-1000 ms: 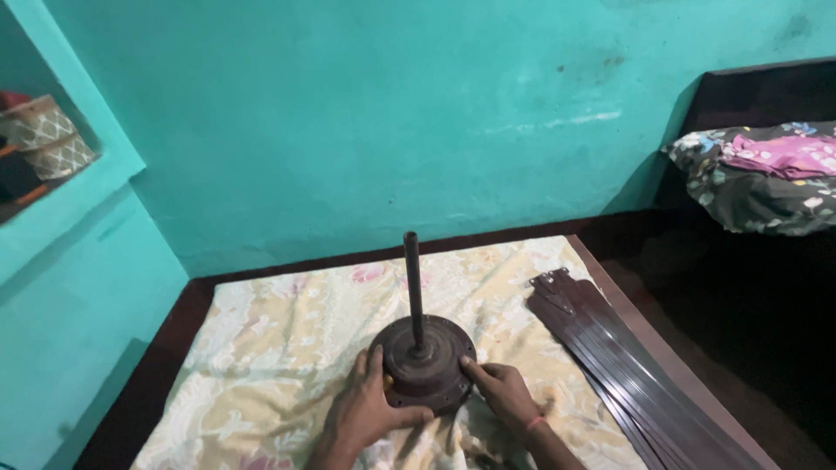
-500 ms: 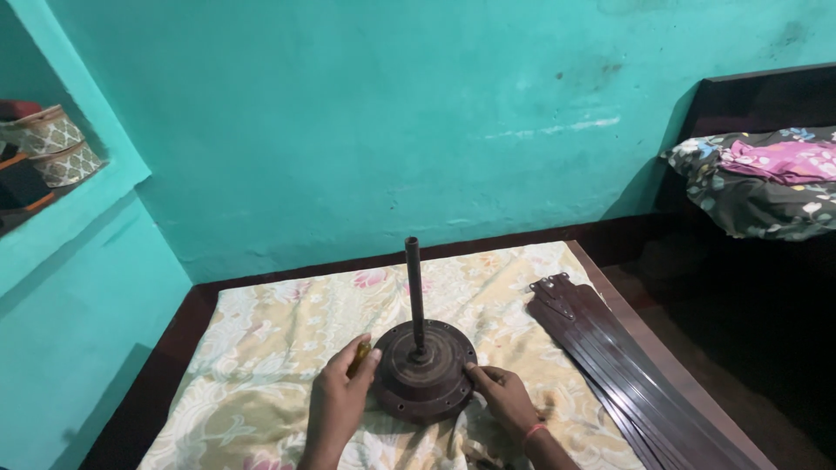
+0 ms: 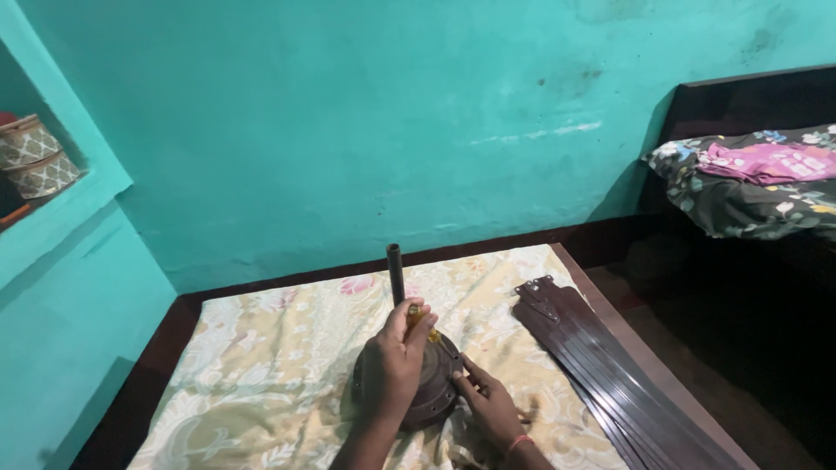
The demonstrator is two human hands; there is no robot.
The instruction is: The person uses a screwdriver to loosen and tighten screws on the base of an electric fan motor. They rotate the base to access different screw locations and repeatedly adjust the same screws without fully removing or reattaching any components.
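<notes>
The round brown motor housing (image 3: 431,387) lies flat on a floral bedsheet (image 3: 261,365), near the front edge of the bed and roughly at its middle. A dark rod (image 3: 396,274) stands upright from the centre of the housing.

The left hand (image 3: 392,365) is positioned over the left half of the housing. Its grip is closed around the yellow handle of a screwdriver (image 3: 416,315), held just beside the rod. The tool's tip appears to point down at the housing top, though the hand hides the contact point.

The right hand (image 3: 489,402) rests on the right rim of the housing. Its fingers are curled, with the fingertips pressed against the rim; it grips nothing that can be seen. A red band sits on that wrist.

To the right of the housing, a stack of long dark fan blades (image 3: 601,365) lies on the sheet along the right edge of the bed, well apart from both hands.

Beyond the bed rises a turquoise wall (image 3: 392,130). On the far left, a recessed shelf (image 3: 61,204) carries patterned baskets (image 3: 35,157). On the far right, a dark floral bundle of cloth (image 3: 758,178) with a pink piece on top lies on a second bed.
</notes>
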